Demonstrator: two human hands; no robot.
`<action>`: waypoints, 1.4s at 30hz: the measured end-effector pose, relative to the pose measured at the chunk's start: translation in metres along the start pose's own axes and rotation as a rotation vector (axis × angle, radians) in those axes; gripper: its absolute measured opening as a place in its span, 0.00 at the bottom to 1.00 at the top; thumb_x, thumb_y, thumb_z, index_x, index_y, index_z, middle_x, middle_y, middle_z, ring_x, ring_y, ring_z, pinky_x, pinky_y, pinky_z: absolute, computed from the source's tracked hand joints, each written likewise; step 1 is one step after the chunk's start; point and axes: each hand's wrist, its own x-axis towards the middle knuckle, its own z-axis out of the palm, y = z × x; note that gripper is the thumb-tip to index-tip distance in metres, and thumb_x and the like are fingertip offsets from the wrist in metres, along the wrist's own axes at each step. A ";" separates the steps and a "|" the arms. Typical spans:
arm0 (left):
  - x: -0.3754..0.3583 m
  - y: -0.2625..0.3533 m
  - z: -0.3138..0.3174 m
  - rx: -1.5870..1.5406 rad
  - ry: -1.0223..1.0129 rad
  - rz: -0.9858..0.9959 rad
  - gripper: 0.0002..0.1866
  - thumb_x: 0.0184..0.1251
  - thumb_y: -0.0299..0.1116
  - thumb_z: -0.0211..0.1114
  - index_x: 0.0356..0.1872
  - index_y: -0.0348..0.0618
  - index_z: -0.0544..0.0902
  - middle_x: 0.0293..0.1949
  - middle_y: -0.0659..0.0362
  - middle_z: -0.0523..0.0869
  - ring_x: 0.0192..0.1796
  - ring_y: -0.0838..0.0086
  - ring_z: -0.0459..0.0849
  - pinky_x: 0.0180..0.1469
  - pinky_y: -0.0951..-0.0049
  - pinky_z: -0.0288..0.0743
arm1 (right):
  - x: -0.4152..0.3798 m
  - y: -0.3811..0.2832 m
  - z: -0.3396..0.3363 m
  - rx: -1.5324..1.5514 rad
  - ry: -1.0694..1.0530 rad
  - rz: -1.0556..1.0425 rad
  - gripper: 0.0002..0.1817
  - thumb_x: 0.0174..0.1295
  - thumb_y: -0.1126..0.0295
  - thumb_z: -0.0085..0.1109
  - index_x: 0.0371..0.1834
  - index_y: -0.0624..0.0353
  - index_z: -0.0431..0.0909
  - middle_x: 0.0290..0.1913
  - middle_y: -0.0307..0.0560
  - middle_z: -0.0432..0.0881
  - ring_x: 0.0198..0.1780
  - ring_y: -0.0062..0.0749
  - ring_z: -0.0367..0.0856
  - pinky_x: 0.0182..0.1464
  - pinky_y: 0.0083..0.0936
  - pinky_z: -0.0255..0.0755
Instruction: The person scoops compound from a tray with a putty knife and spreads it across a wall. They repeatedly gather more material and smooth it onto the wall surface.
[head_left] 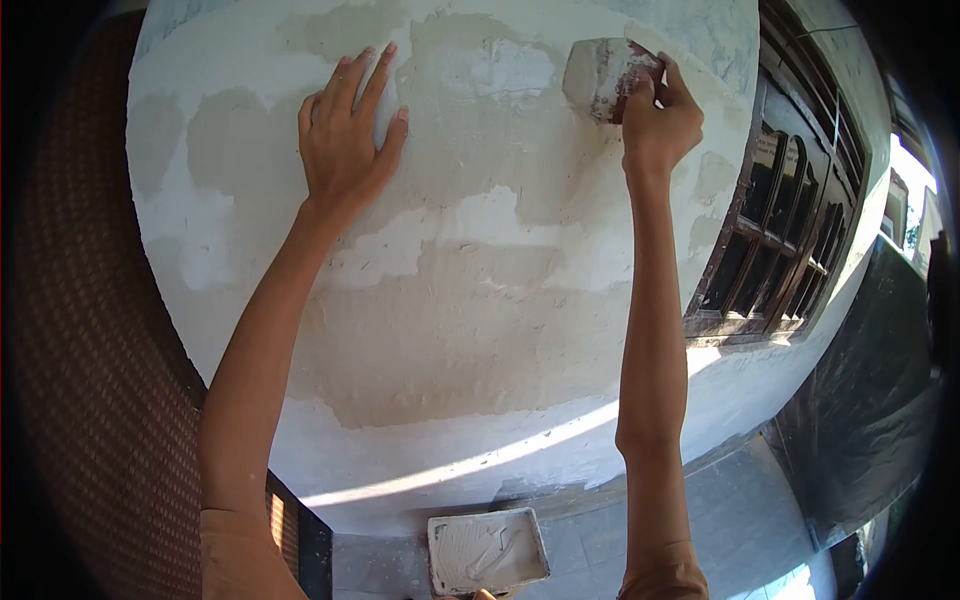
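Note:
Both my arms reach up to a wall (pixel 450 330) coated in patches of damp greyish filler and white. My left hand (pixel 350 135) lies against its upper left part, fingers spread, holding nothing. At the upper right, my right hand (pixel 662 120) grips a putty scraper (pixel 610 80) with a dark, smeared edge by the fingers. The scraper's broad pale blade rests on or very near the wall and points left. Below, near the wall's foot, a tray (pixel 488 550) holds pale, creamy paste with marks in it.
A dark wooden window (pixel 775 220) with panes is set in the wall at the right. A woven brown panel (pixel 90 330) runs down the left side. Black sheeting (pixel 860 400) hangs at the far right. Grey tiles (pixel 735 510) cover the floor.

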 end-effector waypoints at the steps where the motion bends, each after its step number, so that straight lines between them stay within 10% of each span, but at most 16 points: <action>1: -0.001 -0.001 0.000 0.000 -0.003 0.001 0.33 0.67 0.38 0.58 0.75 0.56 0.65 0.72 0.60 0.69 0.75 0.66 0.63 0.72 0.59 0.51 | 0.002 0.002 -0.009 0.057 0.054 0.033 0.18 0.62 0.80 0.54 0.56 0.68 0.80 0.35 0.57 0.88 0.33 0.35 0.88 0.37 0.26 0.80; 7: -0.001 0.001 0.001 0.010 0.013 -0.004 0.33 0.67 0.38 0.58 0.75 0.55 0.64 0.72 0.60 0.69 0.75 0.65 0.64 0.72 0.59 0.51 | -0.033 -0.019 0.023 0.080 -0.238 0.052 0.20 0.62 0.72 0.61 0.59 0.52 0.82 0.35 0.54 0.89 0.39 0.26 0.83 0.50 0.27 0.73; 13: -0.001 -0.002 0.000 0.004 -0.007 0.000 0.33 0.67 0.38 0.58 0.75 0.56 0.64 0.72 0.61 0.69 0.75 0.66 0.64 0.72 0.59 0.51 | -0.010 0.014 -0.026 -0.025 0.141 0.067 0.18 0.62 0.80 0.55 0.56 0.68 0.80 0.37 0.59 0.88 0.33 0.35 0.88 0.38 0.28 0.80; 19: -0.001 0.001 0.000 0.040 0.030 0.012 0.33 0.66 0.40 0.60 0.74 0.59 0.67 0.70 0.60 0.72 0.73 0.65 0.67 0.70 0.57 0.56 | -0.049 -0.018 0.015 0.124 -0.242 0.056 0.19 0.63 0.74 0.58 0.58 0.64 0.79 0.36 0.61 0.87 0.35 0.37 0.87 0.41 0.30 0.78; 25: -0.001 0.000 -0.005 0.016 -0.025 0.003 0.33 0.67 0.38 0.57 0.75 0.56 0.64 0.73 0.60 0.68 0.75 0.66 0.63 0.72 0.59 0.51 | -0.023 0.009 -0.026 0.020 0.128 0.057 0.19 0.63 0.81 0.53 0.58 0.68 0.78 0.35 0.55 0.88 0.28 0.30 0.86 0.31 0.25 0.79; 31: 0.000 -0.001 -0.004 0.038 -0.038 0.014 0.32 0.68 0.39 0.56 0.75 0.56 0.64 0.73 0.60 0.68 0.76 0.66 0.62 0.71 0.58 0.52 | -0.056 0.003 0.007 0.073 -0.200 -0.039 0.19 0.64 0.76 0.58 0.59 0.62 0.80 0.36 0.59 0.87 0.31 0.29 0.85 0.38 0.28 0.78; 35: -0.001 0.000 -0.005 0.030 -0.052 0.017 0.32 0.68 0.39 0.55 0.75 0.58 0.64 0.73 0.60 0.67 0.76 0.66 0.61 0.72 0.58 0.51 | -0.038 0.019 -0.025 0.054 0.116 0.077 0.18 0.64 0.80 0.53 0.57 0.70 0.78 0.38 0.57 0.88 0.31 0.32 0.87 0.40 0.25 0.80; 42: 0.000 -0.001 -0.007 0.072 -0.092 0.006 0.32 0.68 0.39 0.55 0.75 0.59 0.64 0.74 0.60 0.65 0.77 0.66 0.60 0.72 0.57 0.50 | -0.023 -0.021 0.036 0.029 -0.149 -0.082 0.19 0.63 0.74 0.57 0.57 0.64 0.80 0.37 0.58 0.88 0.33 0.37 0.86 0.44 0.30 0.76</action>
